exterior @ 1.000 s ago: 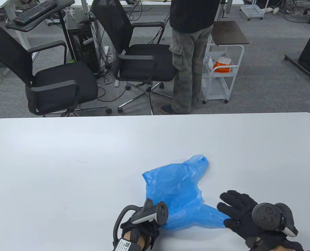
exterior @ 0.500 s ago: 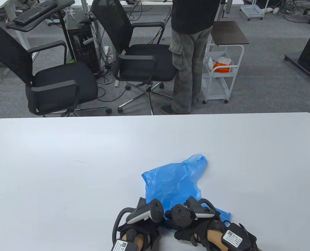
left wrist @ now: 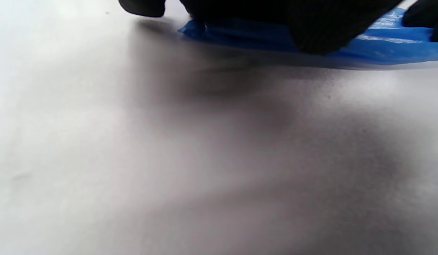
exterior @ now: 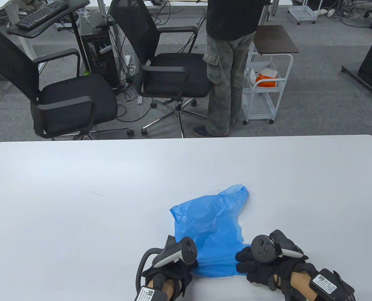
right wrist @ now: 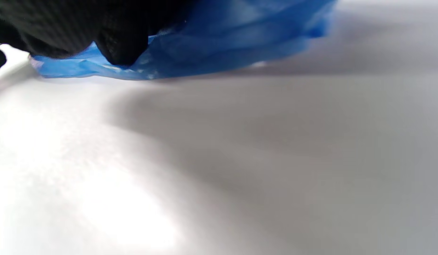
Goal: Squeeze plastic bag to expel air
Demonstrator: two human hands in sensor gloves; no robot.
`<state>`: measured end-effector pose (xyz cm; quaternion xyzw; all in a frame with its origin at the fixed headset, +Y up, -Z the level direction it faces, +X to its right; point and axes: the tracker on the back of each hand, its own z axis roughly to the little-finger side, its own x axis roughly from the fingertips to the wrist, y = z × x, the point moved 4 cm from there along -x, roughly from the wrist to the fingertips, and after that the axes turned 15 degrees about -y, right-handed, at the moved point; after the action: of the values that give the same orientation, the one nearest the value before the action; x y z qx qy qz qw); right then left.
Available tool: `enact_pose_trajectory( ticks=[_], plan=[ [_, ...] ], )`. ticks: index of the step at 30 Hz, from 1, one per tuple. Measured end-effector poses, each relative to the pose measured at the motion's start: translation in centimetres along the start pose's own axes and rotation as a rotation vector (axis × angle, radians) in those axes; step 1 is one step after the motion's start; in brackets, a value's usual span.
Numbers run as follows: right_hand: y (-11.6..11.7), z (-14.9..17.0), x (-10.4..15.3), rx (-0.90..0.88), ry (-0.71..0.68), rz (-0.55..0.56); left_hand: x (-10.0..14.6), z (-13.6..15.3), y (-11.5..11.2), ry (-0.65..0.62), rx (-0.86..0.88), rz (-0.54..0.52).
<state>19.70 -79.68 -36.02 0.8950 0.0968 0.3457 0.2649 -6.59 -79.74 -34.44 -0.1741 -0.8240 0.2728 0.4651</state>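
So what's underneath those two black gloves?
The near end of a blue plastic bag, lying on the white table. The left hand and right hand both press on it; the part beneath them is hidden.

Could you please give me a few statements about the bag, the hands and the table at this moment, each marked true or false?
1. The blue plastic bag lies on the white table. True.
2. The left hand rests on the bag's near left edge. True.
3. The right hand is far from the bag, at the table's far edge. False: it touches the bag's near right corner.
4. The bag is lifted clear of the table. False: it lies on the tabletop.
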Motion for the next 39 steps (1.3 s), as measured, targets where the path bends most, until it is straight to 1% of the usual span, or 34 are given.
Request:
enact_pose_trajectory(
  ticks=[5, 8, 13, 15, 16, 17, 19, 20, 22, 24, 25, 28, 29, 30, 31, 32, 33, 34, 35, 36, 37, 39],
  plan=[
    [-0.1, 2.5, 2.9, -0.022, 0.062, 0.015, 0.0, 0.1, 0.0, 0.005, 0.007, -0.001],
    [0.1, 3.7, 4.2, -0.052, 0.082, 0.047, 0.0, 0.1, 0.0, 0.008, 0.007, -0.001],
    [0.2, 3.9, 4.6, -0.078, 0.095, 0.06, 0.1, 0.0, 0.0, 0.003, 0.012, 0.006],
    [0.2, 3.8, 4.5, -0.072, 0.097, 0.061, 0.4, -0.1, 0.9, 0.0, -0.053, 0.002],
    [0.2, 3.8, 4.5, -0.073, 0.097, 0.062, 0.9, -0.1, 1.8, 0.017, -0.095, -0.035],
    [0.2, 3.9, 4.6, -0.079, 0.096, 0.063, 1.4, -0.2, 3.1, 0.025, -0.129, -0.107],
    [0.2, 3.8, 4.6, -0.082, 0.095, 0.063, 2.0, -0.5, 5.0, 0.031, -0.157, -0.214],
    [0.2, 3.8, 4.5, -0.081, 0.095, 0.06, 2.0, -0.6, 5.6, 0.025, -0.18, -0.228],
    [0.0, 3.8, 4.3, -0.074, 0.1, 0.046, 0.9, -0.4, 6.2, 0.076, -0.268, -0.184],
    [0.0, 3.7, 4.2, -0.068, 0.107, 0.031, -0.5, 0.3, 5.5, 0.101, -0.282, -0.118],
    [0.0, 3.7, 4.2, -0.066, 0.111, 0.022, -1.2, 0.9, 4.8, 0.112, -0.252, -0.075],
    [-0.1, 3.7, 4.2, -0.064, 0.121, 0.005, -2.4, 2.8, 2.7, 0.128, -0.164, 0.006],
    [-0.2, 3.7, 4.1, -0.065, 0.131, -0.011, -2.4, 3.3, 2.4, 0.119, -0.121, 0.019],
    [-0.4, 3.7, 4.0, -0.067, 0.144, -0.036, -2.3, 3.5, 2.4, 0.099, -0.06, -0.004],
    [-0.7, 3.7, 3.8, -0.079, 0.169, -0.09, -2.2, 3.7, 2.6, 0.096, -0.015, -0.042],
    [-1.4, 3.2, 3.4, -0.085, 0.182, -0.133, -2.2, 3.8, 2.5, 0.091, -0.005, -0.037],
    [-2.6, 2.4, 2.9, -0.051, 0.174, -0.111, -2.2, 3.9, 2.5, 0.091, -0.008, -0.031],
    [-3.7, 1.6, 2.5, -0.018, 0.142, -0.064, -2.2, 4.0, 2.5, 0.087, 0.002, -0.038],
    [-5.5, -0.2, 1.6, 0.011, 0.068, 0.023, -2.2, 4.1, 2.4, 0.086, 0.029, -0.048],
    [-6.4, -1.2, 1.1, 0.016, 0.031, 0.064, -2.2, 4.1, 2.4, 0.084, 0.044, -0.046],
    [-7.6, -2.9, 0.0, 0.029, -0.018, 0.113, -2.2, 4.2, 2.4, 0.082, 0.051, -0.046],
    [-8.7, -5.5, -2.6, 0.102, -0.058, 0.116, -2.2, 4.2, 2.4, 0.079, 0.051, -0.054]
  ],
)
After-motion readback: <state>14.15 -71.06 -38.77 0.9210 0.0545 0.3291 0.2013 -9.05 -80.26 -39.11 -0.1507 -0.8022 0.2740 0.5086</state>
